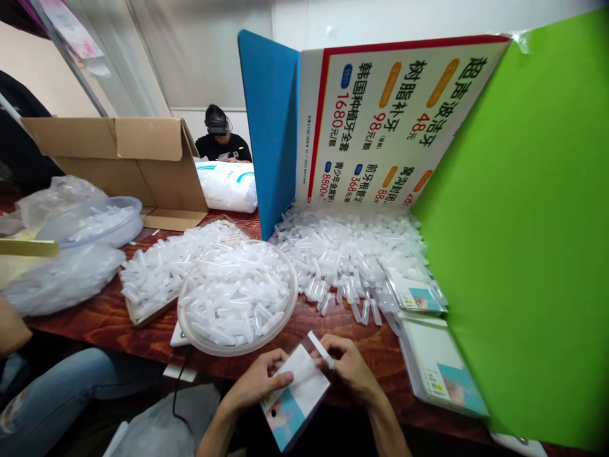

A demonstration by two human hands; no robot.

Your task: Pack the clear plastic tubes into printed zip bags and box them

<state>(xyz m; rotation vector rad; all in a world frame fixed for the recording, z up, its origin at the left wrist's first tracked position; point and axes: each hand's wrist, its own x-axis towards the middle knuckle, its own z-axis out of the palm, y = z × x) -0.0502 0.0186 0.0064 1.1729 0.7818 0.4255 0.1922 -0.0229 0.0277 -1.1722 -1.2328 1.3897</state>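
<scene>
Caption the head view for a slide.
Left hand grips a printed packet, right hand at its upper end, near a tub of white pieces.

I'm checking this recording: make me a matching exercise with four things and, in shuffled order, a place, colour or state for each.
Things
1. Packet
2. Round tub
3. Green panel
4. Cardboard box

Descriptions
A. Standing along the right side of the view
B. Brown, in the left part of the view
C. Gripped by the left hand, with the right hand at its top edge
D. Heaped with whitish pieces

Pairs: 1-C, 2-D, 3-A, 4-B
</scene>
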